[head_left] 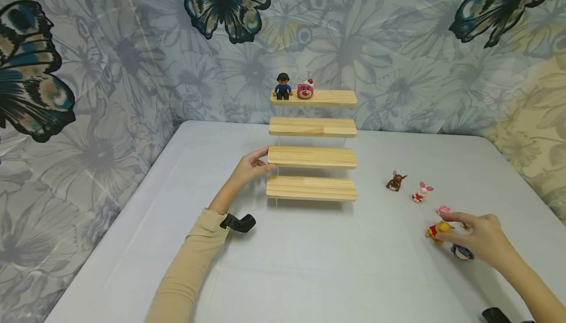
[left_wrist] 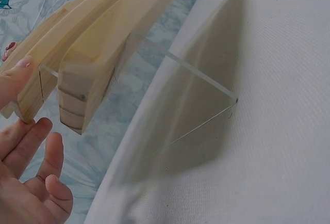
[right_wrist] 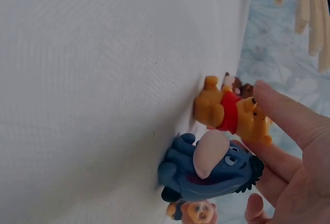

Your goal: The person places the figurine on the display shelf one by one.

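Observation:
A tiered wooden display stand (head_left: 311, 157) is at the table's middle. My left hand (head_left: 253, 168) grips the left end of its second board from the bottom, thumb (left_wrist: 18, 79) on one face and fingertips at the other. At the right, my right hand (head_left: 484, 237) pinches a yellow bear figurine in a red shirt (right_wrist: 229, 111) by its head; the bear's feet are at the tabletop. Beside it sits a blue donkey figurine (right_wrist: 206, 164), near my lower fingers. A pink figurine (head_left: 443, 209) shows just behind my fingertips, partly hidden.
A dark-haired toy figure (head_left: 283, 87) and a pink bear head with a red hat (head_left: 305, 89) stand on the top board. Brown (head_left: 396, 181) and pink-eared (head_left: 422, 192) figurines stand between the stand and my right hand. Another small figurine (right_wrist: 198, 212) sits beyond the donkey.

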### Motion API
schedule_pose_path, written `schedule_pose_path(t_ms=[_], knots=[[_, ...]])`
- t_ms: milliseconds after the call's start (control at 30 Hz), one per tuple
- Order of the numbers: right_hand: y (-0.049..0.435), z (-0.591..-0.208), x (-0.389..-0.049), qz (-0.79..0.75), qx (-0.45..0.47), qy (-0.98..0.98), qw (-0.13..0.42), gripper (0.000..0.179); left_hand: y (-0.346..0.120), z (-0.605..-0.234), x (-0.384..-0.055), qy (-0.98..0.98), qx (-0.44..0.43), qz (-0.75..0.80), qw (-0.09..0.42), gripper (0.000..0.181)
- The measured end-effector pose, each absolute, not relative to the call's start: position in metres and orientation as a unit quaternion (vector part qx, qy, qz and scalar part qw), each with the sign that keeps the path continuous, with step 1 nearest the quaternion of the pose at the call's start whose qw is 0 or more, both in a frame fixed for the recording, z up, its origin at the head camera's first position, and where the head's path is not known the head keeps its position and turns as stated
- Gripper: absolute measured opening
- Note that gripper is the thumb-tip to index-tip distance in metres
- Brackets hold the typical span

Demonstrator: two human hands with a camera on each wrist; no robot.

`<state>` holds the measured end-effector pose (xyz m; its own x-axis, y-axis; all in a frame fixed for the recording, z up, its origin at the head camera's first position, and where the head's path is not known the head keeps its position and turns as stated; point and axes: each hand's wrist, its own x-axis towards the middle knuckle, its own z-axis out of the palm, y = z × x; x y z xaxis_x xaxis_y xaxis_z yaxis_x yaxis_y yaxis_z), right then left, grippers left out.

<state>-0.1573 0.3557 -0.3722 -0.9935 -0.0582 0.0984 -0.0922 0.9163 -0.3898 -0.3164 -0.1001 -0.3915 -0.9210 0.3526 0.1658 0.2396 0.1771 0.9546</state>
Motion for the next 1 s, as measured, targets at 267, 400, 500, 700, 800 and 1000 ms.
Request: schedule_pose_path(t_ms=[267,400,500,700,800,1000], knots=[[0.358,-0.379,-0.156,0.176,0.030,-0.983,0.042,0.055,-0.101,-0.389,-0.318,0.763,0.201,0.613,0.048,0.065],[0.358,-0.381,-0.155,0.178,0.024,-0.982,0.050,0.054,-0.101,-0.390,-0.317,0.761,0.205,0.614,0.048,0.065],[0.358,-0.383,-0.155,0.188,0.044,-0.979,0.072,0.048,-0.102,-0.392,-0.316,0.765,0.203,0.610,0.044,0.065],[0.361,-0.386,-0.156,0.208,0.056,-0.974,0.069,0.043,-0.102,-0.397,-0.318,0.772,0.192,0.604,0.045,0.065],[0.360,-0.386,-0.155,0.206,0.042,-0.976,0.055,0.046,-0.103,-0.397,-0.318,0.768,0.201,0.606,0.046,0.067],[0.360,-0.382,-0.154,0.208,0.032,-0.976,0.059,0.046,-0.103,-0.396,-0.318,0.757,0.213,0.616,0.046,0.066]])
